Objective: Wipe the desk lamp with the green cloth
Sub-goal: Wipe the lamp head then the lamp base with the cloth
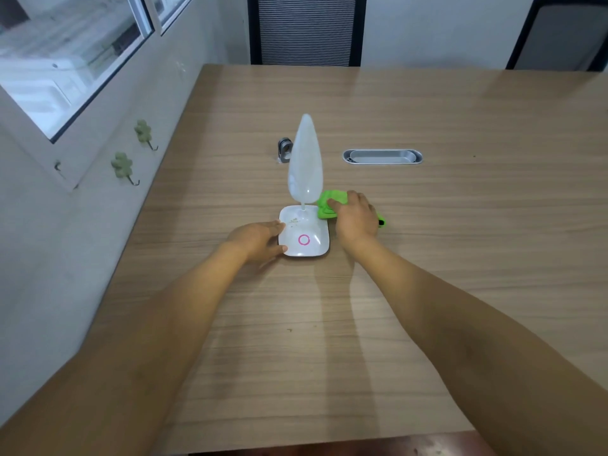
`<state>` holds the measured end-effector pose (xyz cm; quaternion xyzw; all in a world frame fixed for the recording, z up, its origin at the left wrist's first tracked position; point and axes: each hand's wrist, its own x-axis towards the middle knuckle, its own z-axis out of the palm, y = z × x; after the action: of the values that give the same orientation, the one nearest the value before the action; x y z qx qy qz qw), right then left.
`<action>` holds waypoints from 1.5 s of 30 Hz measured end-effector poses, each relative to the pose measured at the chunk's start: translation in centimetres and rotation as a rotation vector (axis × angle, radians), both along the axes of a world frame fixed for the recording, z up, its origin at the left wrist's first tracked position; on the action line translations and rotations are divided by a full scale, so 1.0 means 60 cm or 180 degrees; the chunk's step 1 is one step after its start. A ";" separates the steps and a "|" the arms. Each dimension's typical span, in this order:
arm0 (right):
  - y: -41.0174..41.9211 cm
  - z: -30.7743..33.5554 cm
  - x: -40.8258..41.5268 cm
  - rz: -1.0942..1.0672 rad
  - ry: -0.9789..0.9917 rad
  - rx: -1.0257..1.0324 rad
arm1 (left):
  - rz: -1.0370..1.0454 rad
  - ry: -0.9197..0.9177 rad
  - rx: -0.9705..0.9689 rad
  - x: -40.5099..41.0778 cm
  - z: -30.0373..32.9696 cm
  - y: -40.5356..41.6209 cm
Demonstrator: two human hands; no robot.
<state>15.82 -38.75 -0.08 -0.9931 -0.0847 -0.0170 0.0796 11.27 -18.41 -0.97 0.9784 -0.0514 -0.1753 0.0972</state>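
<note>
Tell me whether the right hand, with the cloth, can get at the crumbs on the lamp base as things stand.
Probably yes. The right hand holds the green cloth at the base's right rear corner, and the crumbs lie uncovered on the lamp base. Only the thin stem stands nearby; the left hand steadies the far edge.

Both arms bare, reaching forward from the near edge, converging toward mid-worktop. Left hand: palm down, low, fingers extended to the right, fingertips touching the left edge of the lamp base; thumb at the base's near-left corner. Loose flat contact, not a wrap. Right hand: knuckles up, fingers curled down onto the bunched green cloth, pressing it at the base's far-right corner. Right wrist slightly raised, forearm angling in from near right. Left forearm angles in from near left.
</note>
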 end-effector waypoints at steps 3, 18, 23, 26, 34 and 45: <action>0.017 -0.001 -0.002 0.0327 -0.0003 0.0074 | 0.0036 -0.0020 -0.0001 -0.001 0.002 0.000; 0.005 -0.003 -0.018 -0.0440 0.0461 0.0360 | 0.0048 -0.0012 0.0048 -0.002 0.009 -0.003; 0.016 0.003 -0.028 -0.0142 0.0220 0.0658 | 0.0041 -0.0036 0.0036 -0.002 0.011 -0.005; 0.008 -0.014 -0.053 0.0251 0.0370 0.0327 | 0.0033 -0.0026 0.0051 -0.002 0.011 -0.006; -0.021 -0.012 -0.084 0.0240 0.0046 0.0298 | 0.0043 0.0005 0.0045 0.001 0.007 -0.005; 0.032 -0.008 -0.113 0.0315 -0.0403 -0.0082 | 0.0270 -0.0194 -0.0064 -0.057 -0.029 0.030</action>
<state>9.01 -36.83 -0.54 -0.9856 -0.1388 -0.0746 0.0620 7.85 -16.62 -2.73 0.9835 -0.0146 -0.1406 0.1127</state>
